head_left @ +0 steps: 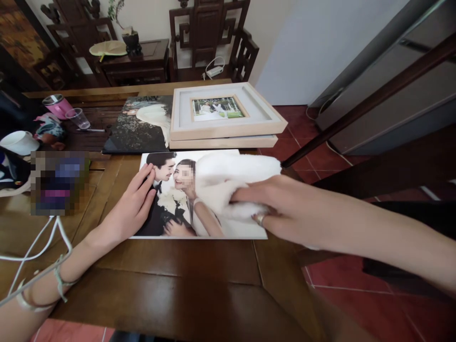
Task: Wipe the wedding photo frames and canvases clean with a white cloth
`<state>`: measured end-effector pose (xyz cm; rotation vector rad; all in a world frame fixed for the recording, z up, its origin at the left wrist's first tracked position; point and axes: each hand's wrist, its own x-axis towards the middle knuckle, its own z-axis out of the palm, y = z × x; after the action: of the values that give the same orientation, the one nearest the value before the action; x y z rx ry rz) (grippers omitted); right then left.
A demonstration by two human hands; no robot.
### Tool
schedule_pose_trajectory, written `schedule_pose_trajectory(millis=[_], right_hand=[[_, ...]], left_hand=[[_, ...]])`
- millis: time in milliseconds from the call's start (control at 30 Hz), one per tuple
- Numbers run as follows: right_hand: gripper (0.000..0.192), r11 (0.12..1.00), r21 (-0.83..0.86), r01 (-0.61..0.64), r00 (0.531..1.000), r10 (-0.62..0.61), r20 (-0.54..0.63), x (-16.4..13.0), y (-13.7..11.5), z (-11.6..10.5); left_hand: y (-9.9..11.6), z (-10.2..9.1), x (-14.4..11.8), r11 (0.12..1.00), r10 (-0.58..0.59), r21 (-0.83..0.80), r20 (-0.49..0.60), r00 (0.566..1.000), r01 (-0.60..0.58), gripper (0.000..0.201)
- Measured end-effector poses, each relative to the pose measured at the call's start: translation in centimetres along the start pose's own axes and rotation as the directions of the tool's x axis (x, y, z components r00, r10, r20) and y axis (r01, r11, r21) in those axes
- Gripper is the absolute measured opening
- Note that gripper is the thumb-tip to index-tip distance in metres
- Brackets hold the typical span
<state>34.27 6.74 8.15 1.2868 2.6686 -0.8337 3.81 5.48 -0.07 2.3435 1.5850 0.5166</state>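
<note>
A large unframed photo print [171, 223] of two people lies flat on the brown wooden table [185, 280]. My left hand [131, 204] rests with fingers spread on the print's left edge and holds it down. My right hand [281, 209], with a ring on one finger, presses a fluffy white cloth [231, 175] against the right half of the print. The cloth covers much of that half.
Two stacked light-wood picture frames [224, 116] and a dark photo print [142, 123] lie behind. A pink tumbler [57, 104], a clear plastic cup [79, 118] and a white bowl [19, 141] stand at the left. White cables [42, 242] cross near my left wrist. Red floor tiles [342, 285] lie right of the table.
</note>
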Motion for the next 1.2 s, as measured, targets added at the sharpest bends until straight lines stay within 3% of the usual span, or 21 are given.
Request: schedule_pose_trajectory(millis=[167, 300, 467, 567, 767, 967, 1100, 1200], right_hand=[[0.045, 0.999, -0.033, 0.003, 0.995, -0.006, -0.100, 1.2, 1.3, 0.4], [0.048, 0.998, -0.055, -0.034, 0.996, 0.029, -0.089, -0.9, -0.4, 2.4], [0.053, 0.974, 0.009, 0.226, 0.974, -0.226, -0.003, -4.3, -3.9, 4.0], [0.052, 0.962, 0.014, 0.272, 0.962, -0.272, 0.014, -4.7, -4.8, 3.8], [0.053, 0.997, 0.034, 0.074, 0.997, -0.074, 0.012, -1.7, -2.8, 1.6], [0.057, 0.991, -0.092, 0.101, 0.984, -0.114, -0.139, 2.9, 0.8, 1.3], [0.054, 0.980, -0.162, 0.116, 0.982, -0.137, -0.128, 4.1, -0.6, 2.8], [0.053, 0.960, -0.164, 0.226, 0.972, -0.234, -0.029, 3.0, -3.4, 4.5]], left_hand=[[-0.2, 0.0, 0.0, 1.000, -0.006, -0.011, 0.003, 1.000, 0.006, 0.056], [-0.2, 0.0, 0.0, 1.000, -0.005, -0.016, 0.001, 1.000, 0.005, 0.056], [-0.2, 0.1, 0.0, 1.000, -0.001, -0.014, -0.005, 1.000, 0.001, 0.056], [-0.2, 0.1, 0.0, 1.000, 0.009, -0.021, -0.006, 1.000, -0.009, 0.056], [-0.1, -0.2, -0.3, 1.000, 0.015, -0.011, -0.005, 1.000, -0.015, 0.056], [0.0, -0.2, -0.2, 1.000, 0.008, -0.005, -0.018, 1.000, -0.008, 0.055], [0.1, -0.2, -0.1, 1.000, 0.001, -0.009, -0.013, 1.000, -0.001, 0.055], [0.0, -0.3, -0.1, 1.000, -0.008, -0.022, -0.007, 1.000, 0.008, 0.055]])
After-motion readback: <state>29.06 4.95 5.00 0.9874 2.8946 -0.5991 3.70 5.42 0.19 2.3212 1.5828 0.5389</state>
